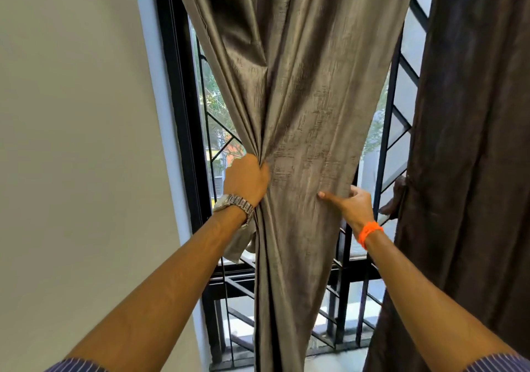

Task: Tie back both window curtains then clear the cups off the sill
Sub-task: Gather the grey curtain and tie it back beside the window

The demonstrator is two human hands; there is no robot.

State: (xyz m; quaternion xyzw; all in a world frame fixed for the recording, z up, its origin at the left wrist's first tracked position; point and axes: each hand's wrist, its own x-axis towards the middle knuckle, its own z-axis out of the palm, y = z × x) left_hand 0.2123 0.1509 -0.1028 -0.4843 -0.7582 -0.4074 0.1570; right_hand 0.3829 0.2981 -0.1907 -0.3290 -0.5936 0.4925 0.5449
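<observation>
A grey-brown left curtain (304,108) hangs in front of the window, gathered at mid height. My left hand (246,178), with a metal watch at the wrist, is closed around the curtain's bunched left edge. My right hand (354,204), with an orange band at the wrist, grips the curtain's right edge, thumb on the front and fingers behind the cloth. A darker brown right curtain (470,142) hangs at the right, with a knot (397,196) on its left edge. No cups or sill surface are visible.
A black window frame (183,113) with a black metal grille (395,130) stands behind the curtains. A plain pale wall (80,113) fills the left side. Trees and buildings show through the glass.
</observation>
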